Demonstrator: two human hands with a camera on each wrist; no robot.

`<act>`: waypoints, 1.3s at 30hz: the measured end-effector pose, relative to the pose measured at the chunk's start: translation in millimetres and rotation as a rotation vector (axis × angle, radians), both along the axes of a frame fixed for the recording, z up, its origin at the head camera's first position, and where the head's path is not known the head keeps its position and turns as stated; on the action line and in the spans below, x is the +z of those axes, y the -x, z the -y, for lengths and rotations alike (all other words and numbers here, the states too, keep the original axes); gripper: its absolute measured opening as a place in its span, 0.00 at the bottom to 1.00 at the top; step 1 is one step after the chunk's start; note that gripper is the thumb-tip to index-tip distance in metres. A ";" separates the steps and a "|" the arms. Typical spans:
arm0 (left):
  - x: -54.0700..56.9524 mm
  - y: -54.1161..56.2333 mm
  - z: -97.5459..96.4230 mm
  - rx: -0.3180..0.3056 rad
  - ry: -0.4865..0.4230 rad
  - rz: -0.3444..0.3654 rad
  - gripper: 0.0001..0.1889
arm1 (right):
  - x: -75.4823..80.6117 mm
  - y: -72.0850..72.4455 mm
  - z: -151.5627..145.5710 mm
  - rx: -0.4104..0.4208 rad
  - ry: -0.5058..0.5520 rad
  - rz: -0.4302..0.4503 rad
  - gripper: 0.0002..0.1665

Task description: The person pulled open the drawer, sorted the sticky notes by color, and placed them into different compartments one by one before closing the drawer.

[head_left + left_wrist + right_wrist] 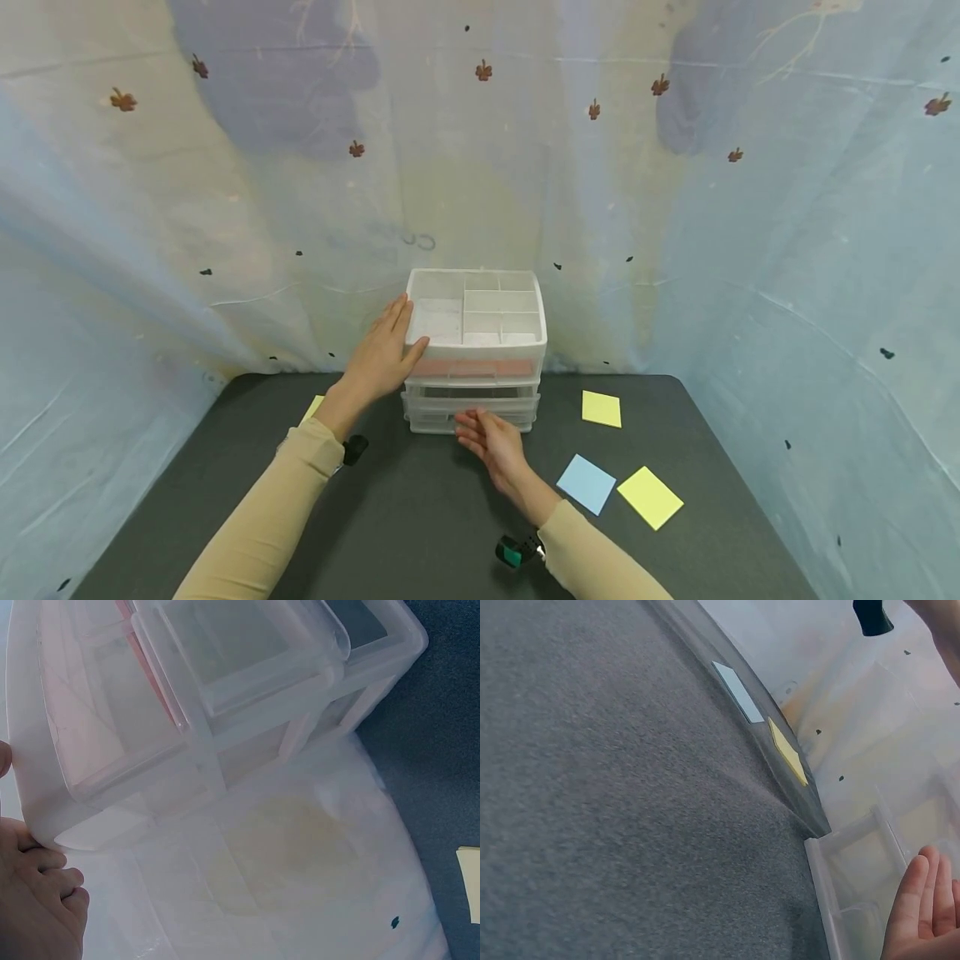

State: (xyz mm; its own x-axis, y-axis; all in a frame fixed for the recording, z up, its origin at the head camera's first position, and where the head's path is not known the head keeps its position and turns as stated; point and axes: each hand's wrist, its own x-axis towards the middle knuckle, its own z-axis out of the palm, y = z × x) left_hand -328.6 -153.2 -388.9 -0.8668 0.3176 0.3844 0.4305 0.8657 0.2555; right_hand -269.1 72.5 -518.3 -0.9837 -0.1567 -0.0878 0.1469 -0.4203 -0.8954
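A white plastic drawer organizer (476,346) stands at the back of the table, with a divided tray on top and translucent drawers below. My left hand (381,354) rests against its upper left side, fingers extended along the edge and thumb near the front corner. In the left wrist view, the fingers (45,881) lie by the top rim. One lower drawer (427,407) juts slightly forward of the frame. My right hand (495,446) is in front of it, palm turned up, fingertips overlapping the drawer front. Its fingers (911,896) look nearly straight in the right wrist view.
On the right of the dark table (420,533) lie a yellow sticky pad (602,409), a blue one (587,484) and another yellow one (650,498). A further yellow pad (313,407) is partly hidden behind the left forearm. A patterned curtain (480,192) hangs close behind the organizer.
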 end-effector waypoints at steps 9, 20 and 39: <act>0.1 -0.6 0.1 -0.004 0.000 -0.014 0.42 | -2.8 -14.3 -4.8 0.016 -0.019 -0.002 0.27; 0.5 -2.6 -0.2 0.000 -0.006 0.001 0.42 | -3.2 -36.0 -11.8 0.055 -0.051 0.000 0.26; -1.5 -0.1 1.5 -0.015 -0.003 -0.005 0.43 | -1.5 -72.8 -15.1 0.082 -0.024 0.043 0.26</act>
